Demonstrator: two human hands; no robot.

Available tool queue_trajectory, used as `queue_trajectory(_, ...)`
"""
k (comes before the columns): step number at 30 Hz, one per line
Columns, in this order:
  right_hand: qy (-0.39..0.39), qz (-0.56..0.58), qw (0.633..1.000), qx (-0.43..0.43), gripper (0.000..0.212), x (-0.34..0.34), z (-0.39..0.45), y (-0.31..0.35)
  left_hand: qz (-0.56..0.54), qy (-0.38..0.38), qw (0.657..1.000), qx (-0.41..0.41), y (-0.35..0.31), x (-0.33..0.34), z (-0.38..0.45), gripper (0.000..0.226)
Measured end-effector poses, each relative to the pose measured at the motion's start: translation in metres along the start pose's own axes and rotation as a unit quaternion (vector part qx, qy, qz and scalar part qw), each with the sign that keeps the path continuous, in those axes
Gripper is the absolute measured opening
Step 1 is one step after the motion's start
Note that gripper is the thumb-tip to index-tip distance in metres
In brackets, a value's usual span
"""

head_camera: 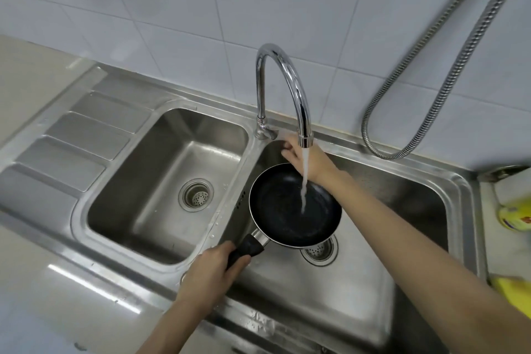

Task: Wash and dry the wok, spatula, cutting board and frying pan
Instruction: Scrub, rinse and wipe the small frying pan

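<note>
Left hand (214,264) grips handle of black round non-stick frying pan (294,205) under running chrome tap (283,89), right basin; right hand (304,162) fingers unclear behind stream. Rinsing only; drying, other items pending.

- Wall: pale grey glazed square tiles (287,8).
- Counter: beige polished stone worktop (31,72).
- Fixture: stainless-steel double-bowl sink (94,135).
- Coiled metal shower hose (425,86) hangs against wall.
</note>
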State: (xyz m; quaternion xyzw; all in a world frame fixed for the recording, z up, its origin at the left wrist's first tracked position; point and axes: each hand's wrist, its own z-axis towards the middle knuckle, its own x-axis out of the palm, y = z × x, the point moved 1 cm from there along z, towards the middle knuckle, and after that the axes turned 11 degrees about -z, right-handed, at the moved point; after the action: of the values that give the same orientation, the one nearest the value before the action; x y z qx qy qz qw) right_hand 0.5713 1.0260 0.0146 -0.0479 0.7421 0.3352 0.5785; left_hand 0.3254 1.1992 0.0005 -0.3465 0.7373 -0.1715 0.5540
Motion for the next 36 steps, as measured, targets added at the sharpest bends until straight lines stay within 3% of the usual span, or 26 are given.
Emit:
queue_trajectory(2,0.063,-0.08,0.994,0.034,0.049,0.008,-0.04,-0.015,-0.011,0.001,1.0,0.006,-0.004,0.001,-0.002,0.033)
queue_trajectory(8,0.144,-0.221,0.964,-0.024,0.096,0.039,-0.145,-0.011,-0.032,-0.017,0.999,0.003,-0.021,0.015,-0.001,0.029)
queue_trajectory(11,0.142,-0.222,0.964,-0.041,0.095,0.056,-0.163,0.004,-0.028,-0.024,0.999,0.0,-0.027,0.023,0.002,0.034)
queue_trajectory(15,0.029,-0.226,0.974,-0.003,0.051,0.064,-0.163,0.005,-0.055,-0.034,0.998,-0.007,-0.03,0.03,0.005,0.034)
queue_trajectory(17,-0.088,-0.155,0.983,0.055,0.05,0.065,-0.166,-0.005,-0.071,-0.037,0.997,-0.005,-0.032,0.031,0.006,0.034)
queue_trajectory(19,-0.168,0.015,0.971,0.168,0.06,0.059,-0.168,-0.013,-0.077,-0.034,0.996,0.0,-0.035,0.031,0.007,0.033)
queue_trajectory(21,-0.181,0.207,0.929,0.249,0.069,0.055,-0.166,-0.018,-0.074,-0.022,0.997,0.002,-0.039,0.032,0.006,0.033)
queue_trajectory(24,-0.185,0.41,0.826,0.341,0.063,0.044,-0.157,-0.022,-0.079,-0.01,0.997,-0.004,-0.042,0.034,0.003,0.033)
queue_trajectory(27,-0.165,0.635,0.659,0.368,0.046,0.043,-0.15,-0.027,-0.092,-0.02,0.995,-0.016,-0.041,0.035,-0.002,0.035)
queue_trajectory(30,-0.111,0.76,0.536,0.351,0.068,0.052,-0.149,-0.023,-0.108,-0.019,0.994,-0.018,-0.041,0.033,-0.004,0.036)
queue_trajectory(34,-0.113,0.818,0.456,0.332,0.072,0.065,-0.143,-0.011,-0.11,-0.004,0.994,-0.011,-0.043,0.029,-0.006,0.032)
queue_trajectory(36,-0.125,0.823,0.437,0.34,0.071,0.067,-0.141,-0.008,-0.094,-0.01,0.995,-0.007,-0.044,0.027,-0.008,0.03)
